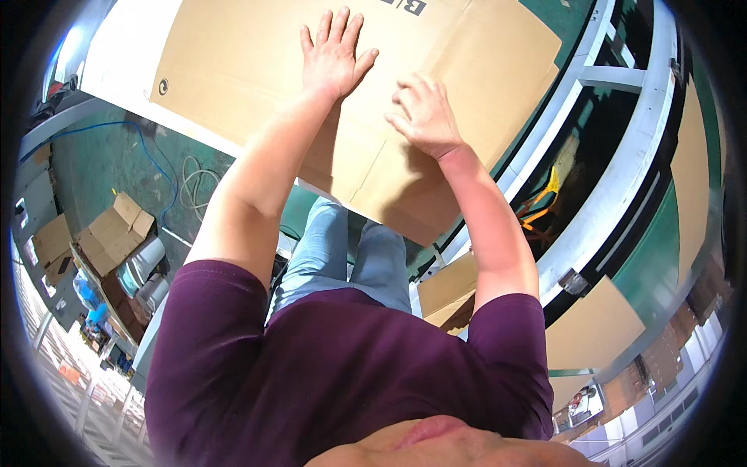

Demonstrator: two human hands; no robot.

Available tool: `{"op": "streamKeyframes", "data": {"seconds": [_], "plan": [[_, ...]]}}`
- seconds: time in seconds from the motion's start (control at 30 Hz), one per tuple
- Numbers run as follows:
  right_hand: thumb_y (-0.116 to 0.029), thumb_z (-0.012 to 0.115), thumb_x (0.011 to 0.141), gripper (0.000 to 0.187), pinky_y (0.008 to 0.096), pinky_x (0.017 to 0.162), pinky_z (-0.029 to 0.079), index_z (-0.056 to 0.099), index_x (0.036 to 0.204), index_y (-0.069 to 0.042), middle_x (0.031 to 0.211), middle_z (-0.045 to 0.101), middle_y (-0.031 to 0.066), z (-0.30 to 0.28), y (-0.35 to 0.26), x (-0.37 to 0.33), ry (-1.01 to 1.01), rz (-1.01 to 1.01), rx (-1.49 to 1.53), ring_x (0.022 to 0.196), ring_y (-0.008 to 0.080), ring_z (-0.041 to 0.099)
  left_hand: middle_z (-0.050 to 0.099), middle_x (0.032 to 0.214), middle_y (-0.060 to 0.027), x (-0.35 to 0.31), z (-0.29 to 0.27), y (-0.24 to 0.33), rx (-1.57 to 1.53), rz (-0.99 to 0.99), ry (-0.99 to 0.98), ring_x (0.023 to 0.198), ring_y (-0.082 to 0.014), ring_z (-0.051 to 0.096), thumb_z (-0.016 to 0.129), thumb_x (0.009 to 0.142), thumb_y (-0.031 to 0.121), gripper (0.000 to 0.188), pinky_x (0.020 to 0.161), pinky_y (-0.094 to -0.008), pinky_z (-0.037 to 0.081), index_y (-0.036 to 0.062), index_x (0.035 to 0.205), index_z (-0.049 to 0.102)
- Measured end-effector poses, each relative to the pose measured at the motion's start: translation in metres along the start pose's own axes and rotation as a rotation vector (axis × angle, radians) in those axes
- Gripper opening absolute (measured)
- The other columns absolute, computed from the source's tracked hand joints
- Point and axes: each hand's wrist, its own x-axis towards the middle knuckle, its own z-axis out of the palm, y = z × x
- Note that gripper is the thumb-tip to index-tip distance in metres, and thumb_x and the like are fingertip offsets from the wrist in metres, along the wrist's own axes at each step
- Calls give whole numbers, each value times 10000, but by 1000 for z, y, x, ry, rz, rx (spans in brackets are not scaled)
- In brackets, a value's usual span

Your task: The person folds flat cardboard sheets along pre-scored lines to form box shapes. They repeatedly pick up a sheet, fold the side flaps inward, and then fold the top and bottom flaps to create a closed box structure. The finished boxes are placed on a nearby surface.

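A large flat sheet of brown cardboard (233,86) lies in front of me on a white surface (124,54). It has dark print at its far edge, a small round mark at its left and a cut or crease line near its front edge. My left hand (333,62) rests palm down on the cardboard, fingers spread, arm stretched forward. Just to its right, my right hand (425,113) is over the sheet with its fingers bent and apart, slightly blurred. I see nothing in it, and its shadow falls on the cardboard below.
A pale metal frame (615,78) curves along the right side, with an orange-handled tool (545,194) beside it. Blue hose (148,148) and a coiled cable (194,183) lie on the green floor at left, near an open cardboard box (117,233). More cardboard (595,327) stands at lower right.
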Motion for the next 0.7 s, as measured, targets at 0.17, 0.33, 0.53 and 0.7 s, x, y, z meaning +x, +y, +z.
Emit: {"op": "streamKeyframes", "data": {"seconds": [0.17,0.33,0.53,0.7], "plan": [[-351,620,855,530,488,1104,269,529,1288,-58,1419,424,172,-10,68,-10,87,395,-384,1335,372,339,456,1389,-178,-58,-31,-5,-577,300,-182,1325,-357,375,667,805,256,536,1121,-499,240,67,1287,531],[-477,607,836,613,526,1092,246,529,1301,-86,1434,403,174,-37,140,12,200,491,-416,1356,351,319,427,1425,-139,-156,-89,3,-663,553,-571,1359,-323,348,719,738,383,725,1125,-480,271,77,1350,478],[-590,609,793,731,583,1108,108,498,1360,-144,1482,334,182,-34,147,20,312,630,-486,1392,399,220,528,1325,-80,-172,-68,5,-553,627,-315,1250,-246,476,707,720,217,540,1046,-437,377,76,1226,580],[-558,650,781,799,574,1101,181,441,1382,-75,1468,325,220,-29,87,-15,401,956,-487,1382,400,238,568,1266,-77,-151,-69,9,-484,738,-318,1167,-243,535,681,753,230,488,956,-420,425,57,1200,593]]}}
